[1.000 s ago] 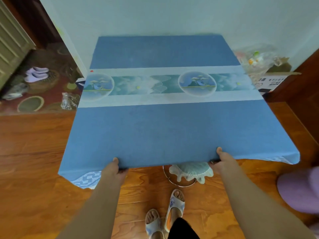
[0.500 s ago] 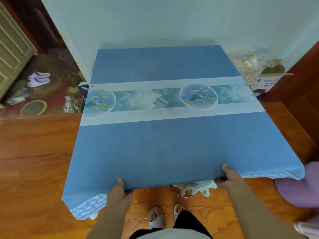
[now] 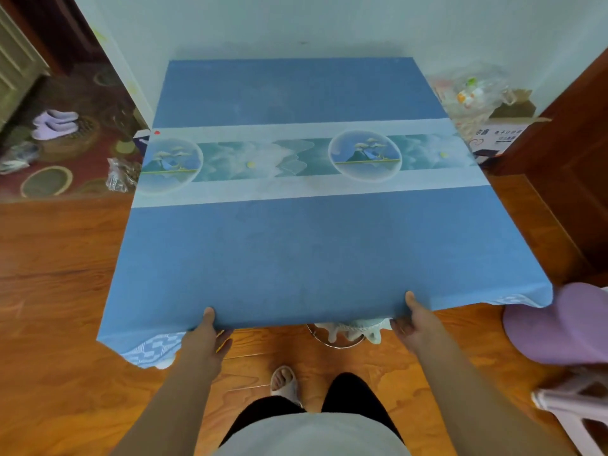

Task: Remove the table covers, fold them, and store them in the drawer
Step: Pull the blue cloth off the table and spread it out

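A blue table cover (image 3: 296, 258) with a pale band of mountain pictures across its middle lies spread over a square table against the white wall. My left hand (image 3: 205, 337) grips the cover's near edge left of centre, thumb on top and fingers underneath. My right hand (image 3: 413, 320) grips the same edge right of centre in the same way. The near corners hang down, showing a white patterned underside (image 3: 154, 352). No drawer is in view.
A round stool with a pale frilled cushion (image 3: 355, 329) stands under the table's near edge. A purple stool (image 3: 559, 324) stands at the right. A cardboard box with plastic bags (image 3: 493, 126) sits right of the table. Slippers (image 3: 56, 123) lie on a patterned rug at the left.
The view has drawn back and down, so my legs and torso now show. Both hands keep their grip on the cover's near edge, which has come nearer to me.
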Tool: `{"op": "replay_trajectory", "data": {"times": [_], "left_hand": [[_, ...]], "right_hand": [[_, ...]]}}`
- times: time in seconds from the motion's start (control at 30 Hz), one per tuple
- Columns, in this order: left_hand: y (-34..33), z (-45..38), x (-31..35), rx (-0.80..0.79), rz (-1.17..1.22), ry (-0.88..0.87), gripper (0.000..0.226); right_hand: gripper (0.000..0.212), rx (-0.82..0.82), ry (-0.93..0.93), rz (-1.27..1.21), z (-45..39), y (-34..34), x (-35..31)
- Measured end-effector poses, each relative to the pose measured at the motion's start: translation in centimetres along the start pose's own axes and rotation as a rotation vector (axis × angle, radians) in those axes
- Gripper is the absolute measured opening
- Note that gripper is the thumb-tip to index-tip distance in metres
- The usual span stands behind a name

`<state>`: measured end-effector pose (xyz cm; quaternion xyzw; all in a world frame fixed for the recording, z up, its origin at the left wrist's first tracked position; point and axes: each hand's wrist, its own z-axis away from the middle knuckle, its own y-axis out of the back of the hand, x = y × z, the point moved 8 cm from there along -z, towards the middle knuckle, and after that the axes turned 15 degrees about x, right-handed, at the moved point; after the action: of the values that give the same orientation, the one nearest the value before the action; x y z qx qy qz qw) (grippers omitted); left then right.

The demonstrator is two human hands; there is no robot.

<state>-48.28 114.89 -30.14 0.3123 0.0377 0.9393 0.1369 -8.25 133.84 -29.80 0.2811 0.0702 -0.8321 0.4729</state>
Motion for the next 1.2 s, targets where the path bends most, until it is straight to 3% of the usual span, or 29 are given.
{"op": "replay_trajectory", "data": {"times": [0.1,0.23,0.4,0.57,0.7,0.73,0.83,0.9,1.0,1.1,1.2], "left_hand": [[1.6,0.9,-1.7,0.033,-0.079,-0.013,0.041],[3.0,3.0,-5.6,0.049,-0.058,0.096,0.039],[2.7,3.9,-9.3,0.052,-0.117,0.063,0.037],[3.0,1.9,-12.0,0.066,-0.165,-0.016,0.034],[5.7,1.5,-14.4,0.077,-0.178,-0.009,0.028],[6.7,1.8,-15.1,0.077,-0.178,0.013,0.026],[8.8,4.2,-17.4,0.051,-0.206,0.072,0.017],[9.7,6.8,-19.2,0.014,-0.204,0.136,0.012],[10.5,11.0,-21.5,-0.100,-0.188,0.233,0.018],[10.8,14.5,-22.8,-0.219,-0.146,0.292,0.047],[9.5,16.3,-22.3,-0.325,0.044,0.353,0.057]], "right_hand": [[0.029,0.015,0.035,0.037,-1.1,2.8,1.8],[0.028,0.077,-0.085,0.142,-4.0,6.2,6.9],[0.020,0.002,-0.183,0.118,-9.5,3.4,10.8],[0.060,-0.133,-0.260,-0.168,-14.7,-2.8,14.5],[0.077,-0.244,-0.361,-0.388,-14.9,-4.6,15.6],[0.074,-0.281,-0.367,-0.419,-13.4,-3.9,15.6],[0.032,-0.300,-0.338,-0.406,-7.8,1.3,15.1],[0.016,-0.297,-0.330,-0.391,-3.8,5.4,14.3],[0.006,-0.258,-0.319,-0.338,2.4,10.9,12.6],[0.006,-0.219,-0.303,-0.346,7.9,14.5,10.5],[0.004,-0.256,-0.232,-0.361,12.2,16.0,7.2]]}}
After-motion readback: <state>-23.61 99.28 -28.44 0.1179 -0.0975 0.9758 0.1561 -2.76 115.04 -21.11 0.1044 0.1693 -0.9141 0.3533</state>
